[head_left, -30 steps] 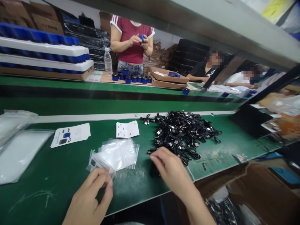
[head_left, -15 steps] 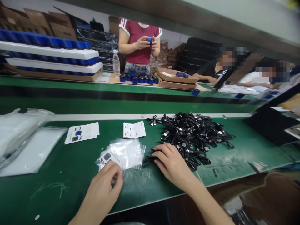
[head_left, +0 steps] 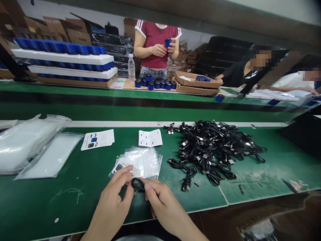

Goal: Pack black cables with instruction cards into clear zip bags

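My right hand [head_left: 163,199] is closed on a looped black USB cable [head_left: 137,183], thumb on top and fingers beneath. Close beside it, my left hand [head_left: 116,194] has curled fingers at the near edge of a clear plastic bag [head_left: 140,164], its thumb by the cable loop. The bag lies on top of several overlapping clear bags, and a printed card shows through at their left side. Part of the bag's near edge is hidden by my hands. To the right lies a large heap of black USB cables [head_left: 213,150], with some bundles loose at its near side.
Printed cards [head_left: 100,139] and a folded leaflet [head_left: 150,138] lie behind the bags. Larger plastic packs [head_left: 50,157] fill the left. Across the green bench [head_left: 82,214], a raised shelf holds trays of blue items [head_left: 75,50]; a co-worker [head_left: 157,43] in red handles one.
My right hand has left the heap and moved left to the bags, bringing a cable. My left hand remains at the bags, its fingers raised more. The view has shifted slightly.
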`<state>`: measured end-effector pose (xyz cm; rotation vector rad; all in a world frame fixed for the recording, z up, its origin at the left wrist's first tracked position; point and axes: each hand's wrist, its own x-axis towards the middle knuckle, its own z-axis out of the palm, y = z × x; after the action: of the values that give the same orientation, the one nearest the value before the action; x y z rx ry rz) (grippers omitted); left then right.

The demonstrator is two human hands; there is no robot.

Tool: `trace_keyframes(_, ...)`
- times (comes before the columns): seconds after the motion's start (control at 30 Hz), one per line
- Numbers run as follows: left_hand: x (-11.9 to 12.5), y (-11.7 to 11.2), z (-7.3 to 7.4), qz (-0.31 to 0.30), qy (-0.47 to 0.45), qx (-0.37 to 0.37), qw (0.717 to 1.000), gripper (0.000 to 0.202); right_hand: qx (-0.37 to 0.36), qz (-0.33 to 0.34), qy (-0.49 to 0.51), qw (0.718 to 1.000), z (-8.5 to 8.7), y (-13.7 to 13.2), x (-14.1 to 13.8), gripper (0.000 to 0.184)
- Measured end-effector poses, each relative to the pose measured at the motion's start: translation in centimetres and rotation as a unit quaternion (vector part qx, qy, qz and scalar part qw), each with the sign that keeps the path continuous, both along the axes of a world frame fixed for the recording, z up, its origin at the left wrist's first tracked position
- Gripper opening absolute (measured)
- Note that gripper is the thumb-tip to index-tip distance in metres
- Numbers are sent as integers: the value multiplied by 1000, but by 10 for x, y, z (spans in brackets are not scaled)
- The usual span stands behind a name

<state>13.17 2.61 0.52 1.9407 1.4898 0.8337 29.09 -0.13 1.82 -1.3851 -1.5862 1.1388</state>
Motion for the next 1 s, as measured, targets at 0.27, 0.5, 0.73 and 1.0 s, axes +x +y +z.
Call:
trace_keyframes(0.27,-9,-3,-7,-7,-29,30,999,17,55,9,-118,991,4,-7,-11,33)
trace_keyframes(0.5,-5,-19,-1,-35,76,183,980,11,-20,52,65,996,6,-2,-11,21)
trace_keyframes(0.73,-5,-18,-1,-45,91,175,979,14,-81,158,126,976,18,-4,16,43)
trace_keyframes(1.0,0,-19,3,-34,98,180,978,15,-77,128,127,981,15,-8,14,37)
